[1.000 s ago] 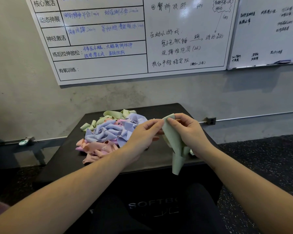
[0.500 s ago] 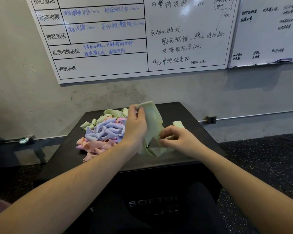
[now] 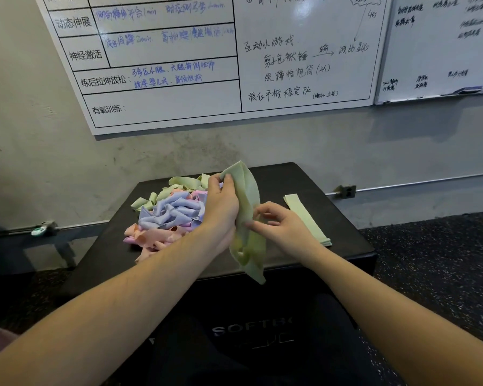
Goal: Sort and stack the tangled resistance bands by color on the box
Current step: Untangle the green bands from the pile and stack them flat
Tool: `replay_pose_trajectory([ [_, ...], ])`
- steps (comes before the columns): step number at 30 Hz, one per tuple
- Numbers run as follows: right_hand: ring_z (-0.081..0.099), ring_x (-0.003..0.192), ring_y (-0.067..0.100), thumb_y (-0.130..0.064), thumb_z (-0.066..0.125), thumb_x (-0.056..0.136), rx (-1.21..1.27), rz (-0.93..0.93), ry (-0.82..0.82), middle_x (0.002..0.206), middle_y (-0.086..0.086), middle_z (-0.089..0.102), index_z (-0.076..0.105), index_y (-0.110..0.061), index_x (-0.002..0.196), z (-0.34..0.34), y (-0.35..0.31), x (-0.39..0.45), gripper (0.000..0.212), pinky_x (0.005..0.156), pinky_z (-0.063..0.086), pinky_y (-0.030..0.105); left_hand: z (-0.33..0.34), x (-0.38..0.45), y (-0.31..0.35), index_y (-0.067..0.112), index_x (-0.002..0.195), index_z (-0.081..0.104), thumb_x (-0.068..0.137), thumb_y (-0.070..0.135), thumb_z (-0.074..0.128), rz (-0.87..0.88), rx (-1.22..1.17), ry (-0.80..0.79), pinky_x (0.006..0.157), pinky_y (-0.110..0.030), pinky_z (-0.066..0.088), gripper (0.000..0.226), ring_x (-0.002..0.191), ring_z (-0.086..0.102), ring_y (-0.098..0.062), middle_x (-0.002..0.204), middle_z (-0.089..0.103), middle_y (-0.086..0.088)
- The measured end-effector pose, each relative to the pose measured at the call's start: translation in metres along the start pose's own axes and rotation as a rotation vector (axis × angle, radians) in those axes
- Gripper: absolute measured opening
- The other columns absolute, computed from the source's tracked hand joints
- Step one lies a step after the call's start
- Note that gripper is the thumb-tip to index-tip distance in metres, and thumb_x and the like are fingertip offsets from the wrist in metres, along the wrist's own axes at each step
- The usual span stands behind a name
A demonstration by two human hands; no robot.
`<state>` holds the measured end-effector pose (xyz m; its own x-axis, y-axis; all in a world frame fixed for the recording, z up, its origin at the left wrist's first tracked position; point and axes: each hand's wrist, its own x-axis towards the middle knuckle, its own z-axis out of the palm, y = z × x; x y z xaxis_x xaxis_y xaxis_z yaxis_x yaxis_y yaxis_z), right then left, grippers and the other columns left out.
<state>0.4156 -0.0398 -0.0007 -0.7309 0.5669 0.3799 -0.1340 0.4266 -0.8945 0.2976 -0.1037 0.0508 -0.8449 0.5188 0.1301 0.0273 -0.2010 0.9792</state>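
Observation:
A tangled heap of green, purple, lilac and peach resistance bands (image 3: 169, 215) lies on the left half of the black soft box (image 3: 343, 240). Above the box's middle my left hand (image 3: 221, 207) grips the top of a pale green band (image 3: 248, 218), which hangs down twisted past the box's front edge. My right hand (image 3: 279, 227) pinches the same band at mid-height with curled fingers. A flat stack of green bands (image 3: 304, 218) lies straight on the box's right side, just behind my right hand.
The box stands against a grey wall with two whiteboards (image 3: 234, 51) above it. A small outlet fitting (image 3: 346, 190) and a rail run along the wall at box height. Dark speckled floor (image 3: 444, 260) lies to the right.
My left hand has risen with the green band's upper end, so the band now hangs long. My right hand slid down along it. The flat green stack has come into view behind.

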Motion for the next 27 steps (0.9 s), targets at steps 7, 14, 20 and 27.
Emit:
replay_pose_trajectory([
  [7,0.048,0.072,0.017,-0.022,0.068,0.095,0.111,0.070,0.060,0.077,0.004,0.052,0.051,-0.014,0.086,-0.010,-0.007,0.005,0.022,0.067,0.041,0.032,-0.015,-0.012,0.005,0.006,0.129,0.064,0.102,0.053,0.048,-0.393,-0.203,-0.387,0.102,-0.041,0.051,0.057,0.109,0.067,-0.026,0.125,0.069,-0.015],
  [14,0.061,0.080,0.014,-0.032,0.079,0.086,0.147,0.147,0.015,0.088,0.000,0.066,0.065,-0.022,0.093,-0.013,-0.010,0.002,0.019,0.076,0.051,0.030,-0.010,-0.019,-0.008,-0.001,0.136,0.058,0.103,0.026,0.057,-0.367,-0.284,-0.357,0.092,-0.038,0.059,0.043,0.116,0.066,-0.032,0.133,0.064,-0.023],
  [20,0.059,0.070,-0.009,-0.023,0.080,0.085,-0.182,0.254,-0.188,0.087,-0.006,0.064,0.073,-0.017,0.086,-0.007,-0.003,-0.008,0.010,0.069,0.045,0.010,-0.001,-0.013,-0.015,0.017,0.125,0.059,0.105,0.028,0.055,-0.256,-0.239,-0.169,0.081,-0.046,0.060,0.023,0.098,0.068,-0.026,0.107,0.070,-0.009],
  [27,0.046,0.097,0.017,-0.030,0.077,0.074,-0.467,-0.146,0.269,0.096,-0.009,0.052,0.055,-0.029,0.072,-0.001,0.010,-0.014,0.022,0.086,0.038,0.025,-0.013,-0.013,-0.032,0.016,0.134,0.044,0.110,0.028,0.040,0.103,0.316,-0.043,0.055,-0.016,0.041,0.027,0.088,0.053,-0.012,0.108,0.055,0.000],
])
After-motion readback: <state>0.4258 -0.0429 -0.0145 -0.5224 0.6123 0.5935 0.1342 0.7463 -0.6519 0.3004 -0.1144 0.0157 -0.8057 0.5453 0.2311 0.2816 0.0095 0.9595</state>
